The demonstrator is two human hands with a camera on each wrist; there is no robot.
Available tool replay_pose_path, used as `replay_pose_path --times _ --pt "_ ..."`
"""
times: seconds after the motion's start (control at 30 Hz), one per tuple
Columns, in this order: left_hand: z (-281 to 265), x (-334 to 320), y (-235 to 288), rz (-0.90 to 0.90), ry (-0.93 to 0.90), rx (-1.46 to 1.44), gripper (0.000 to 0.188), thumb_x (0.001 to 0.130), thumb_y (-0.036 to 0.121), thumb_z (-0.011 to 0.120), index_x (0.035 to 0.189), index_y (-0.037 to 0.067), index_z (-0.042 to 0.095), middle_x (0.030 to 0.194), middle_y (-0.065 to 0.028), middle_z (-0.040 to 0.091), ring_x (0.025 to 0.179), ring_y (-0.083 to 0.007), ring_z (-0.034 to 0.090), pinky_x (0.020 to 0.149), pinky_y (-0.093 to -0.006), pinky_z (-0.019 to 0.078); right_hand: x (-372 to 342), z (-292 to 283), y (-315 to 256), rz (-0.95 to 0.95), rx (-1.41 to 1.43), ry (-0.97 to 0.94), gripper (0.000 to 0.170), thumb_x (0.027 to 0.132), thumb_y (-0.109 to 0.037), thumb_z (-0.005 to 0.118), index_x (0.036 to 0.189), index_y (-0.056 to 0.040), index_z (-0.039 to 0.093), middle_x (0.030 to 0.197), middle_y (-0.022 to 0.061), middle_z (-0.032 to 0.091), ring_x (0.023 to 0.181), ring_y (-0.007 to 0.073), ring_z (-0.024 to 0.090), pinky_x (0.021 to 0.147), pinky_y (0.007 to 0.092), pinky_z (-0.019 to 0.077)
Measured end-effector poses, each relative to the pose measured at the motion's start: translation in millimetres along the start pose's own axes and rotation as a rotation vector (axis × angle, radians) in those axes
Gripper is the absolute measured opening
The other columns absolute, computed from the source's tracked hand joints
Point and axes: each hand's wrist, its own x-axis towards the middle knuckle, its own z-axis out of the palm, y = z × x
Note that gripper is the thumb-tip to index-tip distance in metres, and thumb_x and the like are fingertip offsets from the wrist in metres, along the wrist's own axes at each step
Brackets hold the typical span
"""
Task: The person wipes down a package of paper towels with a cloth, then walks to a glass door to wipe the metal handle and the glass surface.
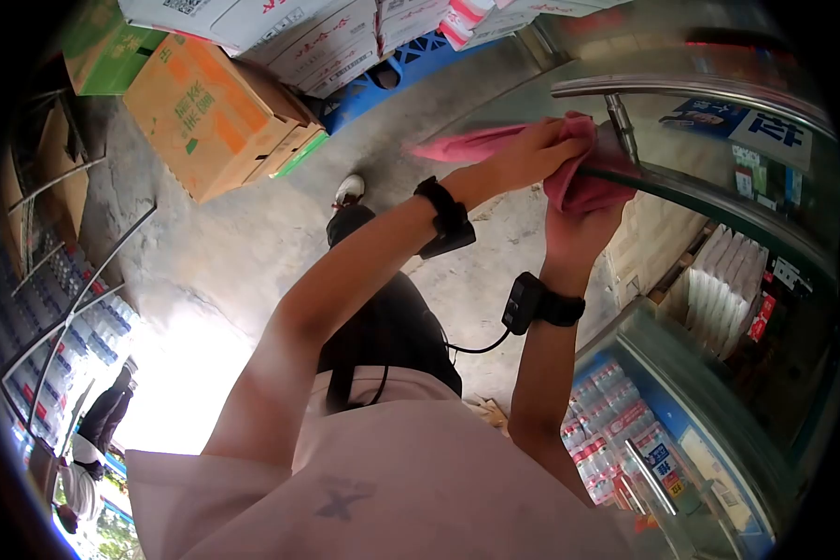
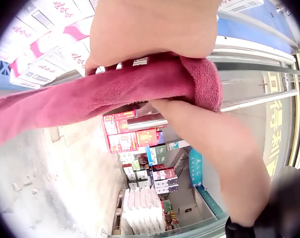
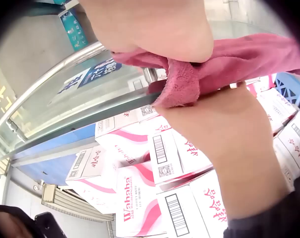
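Observation:
A pink towelling cloth [image 1: 579,177] is folded over the edge of a glass door [image 3: 105,106], close beside the metal door handle [image 1: 691,89]. My left hand [image 1: 532,154] grips it from above, fingers bent over the fabric; in the left wrist view, the same hand [image 2: 155,29] has its fingertips curled behind the cloth. From below, my right hand [image 1: 583,233] holds the cloth at the same edge, its fingers mostly hidden by fabric. A loose end of the cloth hangs out past my left hand, away from the door.
White and pink drink cartons [image 3: 135,198] are stacked on a blue pallet [image 1: 364,98]. An orange-brown carton [image 1: 215,117] stands on the concrete floor. Bottled drinks [image 1: 616,420] sit behind another glass door at lower right. A person [image 1: 89,457] is at far left.

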Motion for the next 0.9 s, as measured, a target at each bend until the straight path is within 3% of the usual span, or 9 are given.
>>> replay_pose_path --times 0.17,0.27,0.33,0.43,0.5,0.67,0.73,0.8,0.9 --pt "-2 22 1 0.003 -0.137 -0.199 0.041 0.100 0.037 0.053 0.112 -0.001 0.061 0.098 -0.0057 0.065 0.091 -0.0114 0.058 0.084 -0.0310 0.0478 15 8 1 -0.005 -0.036 0.013 0.054 0.104 -0.042 0.041 0.140 -0.0023 0.046 0.143 0.0132 0.050 0.135 0.0263 0.046 0.116 0.0409 0.0336" --pt "-3 31 -44 -0.242 -0.064 -0.706 0.037 0.102 0.027 0.050 0.130 0.002 0.056 0.122 -0.0025 0.061 0.108 -0.0127 0.056 0.094 -0.0239 0.0430 17 11 12 -0.033 -0.126 -0.061 0.053 0.104 -0.044 0.040 0.137 -0.0033 0.049 0.138 0.0120 0.053 0.132 0.0251 0.048 0.114 0.0406 0.0353" --pt "-8 49 -103 -0.053 -0.211 -0.358 0.034 0.104 0.024 0.048 0.130 0.003 0.055 0.124 -0.0042 0.060 0.110 -0.0138 0.055 0.096 -0.0250 0.0426 13 2 20 -0.051 -0.176 -0.036 0.053 0.104 -0.045 0.040 0.135 -0.0037 0.051 0.135 0.0112 0.056 0.131 0.0245 0.049 0.113 0.0403 0.0369" --pt "-5 23 -55 0.148 -0.068 0.024 0.033 0.105 0.026 0.046 0.125 0.003 0.057 0.122 -0.0058 0.061 0.110 -0.0150 0.055 0.098 -0.0275 0.0418 40 -15 25 -0.044 -0.231 -0.108 0.053 0.102 -0.047 0.042 0.127 -0.0012 0.055 0.127 0.0113 0.060 0.113 0.0226 0.058 0.095 0.0326 0.0490" --pt "0 21 -60 0.131 0.009 -0.006 0.033 0.105 0.030 0.047 0.120 0.003 0.059 0.115 -0.0069 0.063 0.108 -0.0158 0.056 0.098 -0.0299 0.0418 32 -11 28 0.016 -0.120 0.188 0.053 0.101 -0.052 0.042 0.118 -0.0041 0.057 0.119 0.0089 0.062 0.106 0.0192 0.060 0.085 0.0291 0.0513" --pt "-14 27 -41 0.054 -0.078 0.066 0.040 0.102 0.038 0.053 0.120 0.004 0.060 0.118 -0.0077 0.063 0.110 -0.0147 0.056 0.098 -0.0312 0.0428 46 -19 35 -0.012 -0.216 0.152 0.053 0.100 -0.056 0.042 0.121 -0.0087 0.056 0.113 0.0024 0.061 0.107 0.0144 0.059 0.089 0.0298 0.0496" --pt "-15 35 -48 0.018 -0.119 0.059 0.043 0.100 0.041 0.054 0.122 0.004 0.060 0.119 -0.0086 0.064 0.111 -0.0163 0.057 0.098 -0.0321 0.0431 45 -50 23 0.208 0.175 -0.436 0.060 0.098 -0.058 0.047 0.135 -0.0109 0.049 0.133 0.0061 0.056 0.127 0.0218 0.052 0.107 0.0402 0.0422" --pt "-3 40 -53 0.001 -0.174 0.063 0.046 0.099 0.043 0.056 0.123 0.004 0.059 0.119 -0.0095 0.064 0.113 -0.0179 0.058 0.098 -0.0329 0.0434 35 -39 16 0.115 -0.013 -0.162 0.059 0.098 -0.058 0.047 0.135 -0.0110 0.050 0.132 0.0057 0.056 0.126 0.0212 0.052 0.107 0.0397 0.0426" --pt "26 37 -42 0.308 0.146 0.415 0.048 0.096 0.046 0.057 0.118 0.003 0.062 0.115 -0.0129 0.067 0.111 -0.0248 0.062 0.094 -0.0369 0.0459 32 -3 -1 0.043 -0.182 0.188 0.053 0.100 -0.055 0.047 0.132 -0.0125 0.052 0.129 0.0038 0.058 0.122 0.0191 0.054 0.103 0.0379 0.0442"
